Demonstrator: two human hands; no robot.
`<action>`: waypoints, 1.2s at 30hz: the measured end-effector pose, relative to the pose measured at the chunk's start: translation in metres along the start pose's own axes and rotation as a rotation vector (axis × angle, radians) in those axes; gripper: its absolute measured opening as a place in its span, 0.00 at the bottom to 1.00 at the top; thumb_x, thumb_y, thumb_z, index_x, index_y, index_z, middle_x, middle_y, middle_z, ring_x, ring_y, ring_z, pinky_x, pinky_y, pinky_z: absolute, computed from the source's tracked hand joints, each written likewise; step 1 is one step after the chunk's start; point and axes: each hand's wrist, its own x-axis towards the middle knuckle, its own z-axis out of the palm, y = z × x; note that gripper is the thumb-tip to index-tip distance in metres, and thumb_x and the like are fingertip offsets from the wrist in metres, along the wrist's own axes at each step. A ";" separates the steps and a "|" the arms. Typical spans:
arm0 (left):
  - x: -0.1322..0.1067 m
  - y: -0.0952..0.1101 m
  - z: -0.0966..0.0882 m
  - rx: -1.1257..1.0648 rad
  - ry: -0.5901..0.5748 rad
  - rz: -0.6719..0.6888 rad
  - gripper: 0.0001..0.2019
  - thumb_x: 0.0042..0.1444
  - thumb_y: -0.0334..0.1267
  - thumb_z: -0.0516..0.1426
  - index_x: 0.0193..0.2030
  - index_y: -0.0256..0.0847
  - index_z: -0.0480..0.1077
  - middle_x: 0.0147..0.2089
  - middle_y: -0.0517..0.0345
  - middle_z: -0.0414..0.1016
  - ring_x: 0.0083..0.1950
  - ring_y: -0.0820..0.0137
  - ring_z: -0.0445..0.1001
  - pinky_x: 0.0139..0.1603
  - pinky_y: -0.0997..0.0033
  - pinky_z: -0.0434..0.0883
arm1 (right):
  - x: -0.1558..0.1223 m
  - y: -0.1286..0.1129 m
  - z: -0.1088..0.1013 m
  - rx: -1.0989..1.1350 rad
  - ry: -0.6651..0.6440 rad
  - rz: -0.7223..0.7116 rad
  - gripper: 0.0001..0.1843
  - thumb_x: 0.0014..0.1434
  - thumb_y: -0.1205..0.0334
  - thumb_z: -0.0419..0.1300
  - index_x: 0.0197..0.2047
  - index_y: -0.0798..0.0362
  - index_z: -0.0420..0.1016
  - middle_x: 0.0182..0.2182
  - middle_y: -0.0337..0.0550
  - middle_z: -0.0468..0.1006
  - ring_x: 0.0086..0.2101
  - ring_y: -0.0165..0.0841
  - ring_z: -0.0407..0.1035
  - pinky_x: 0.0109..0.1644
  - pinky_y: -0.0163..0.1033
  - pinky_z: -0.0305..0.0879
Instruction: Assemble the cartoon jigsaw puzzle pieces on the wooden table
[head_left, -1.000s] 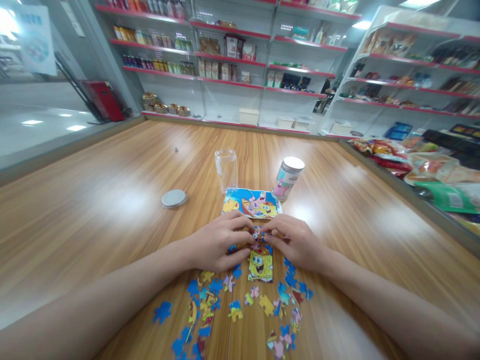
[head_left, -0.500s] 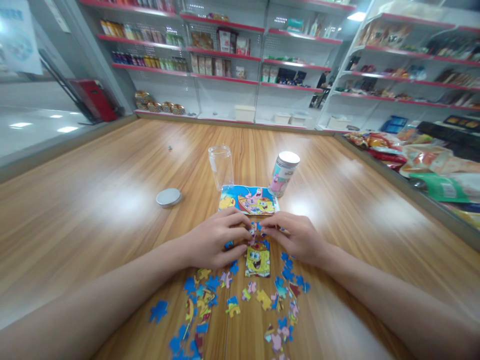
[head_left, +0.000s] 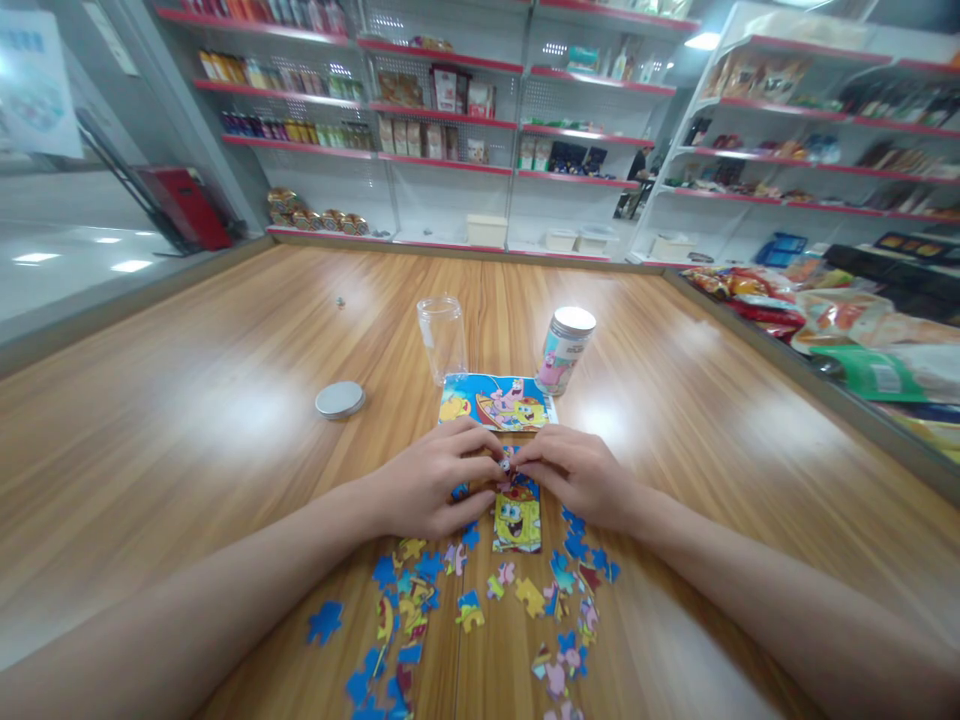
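A partly joined jigsaw puzzle with a yellow cartoon face lies on the table between my hands. From the left, my left hand is closed, its curled fingertips at a small pink-and-white jigsaw piece on the puzzle's upper end. My right hand pinches at the same spot from the other side, its fingertips hiding part of the piece. Just beyond them is a picture card with the cartoon scene. Loose puzzle pieces in blue, yellow and pink lie nearer to me, with more loose pieces on the right.
Behind the card stand a clear open jar and a lidded printed canister. A silver lid lies to the left on the wooden table. Bagged snacks line the right edge; stocked shelves rise at the back.
My right hand has moved slightly left, bringing its fingertips closer to those of my left hand over the puzzle's top. The view has shifted a little; the loose pieces lie as before.
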 end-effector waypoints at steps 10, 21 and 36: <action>-0.001 -0.001 0.001 0.005 -0.016 -0.020 0.10 0.62 0.35 0.56 0.48 0.40 0.75 0.52 0.48 0.72 0.52 0.61 0.68 0.56 0.55 0.69 | -0.007 0.006 0.002 0.082 -0.054 -0.051 0.09 0.69 0.68 0.57 0.49 0.53 0.76 0.40 0.44 0.81 0.40 0.31 0.75 0.46 0.39 0.73; 0.000 -0.001 0.000 0.001 -0.013 -0.006 0.08 0.62 0.34 0.56 0.46 0.39 0.74 0.52 0.48 0.72 0.52 0.61 0.68 0.56 0.56 0.69 | -0.001 -0.002 -0.003 -0.006 0.049 -0.044 0.14 0.65 0.73 0.54 0.51 0.52 0.74 0.45 0.47 0.79 0.47 0.37 0.72 0.53 0.49 0.71; -0.002 -0.002 0.001 0.009 -0.010 -0.012 0.10 0.62 0.35 0.57 0.48 0.41 0.75 0.51 0.48 0.72 0.52 0.61 0.69 0.56 0.56 0.69 | -0.004 0.006 -0.003 -0.089 -0.044 -0.083 0.16 0.60 0.76 0.55 0.44 0.51 0.80 0.40 0.47 0.76 0.42 0.38 0.69 0.47 0.49 0.71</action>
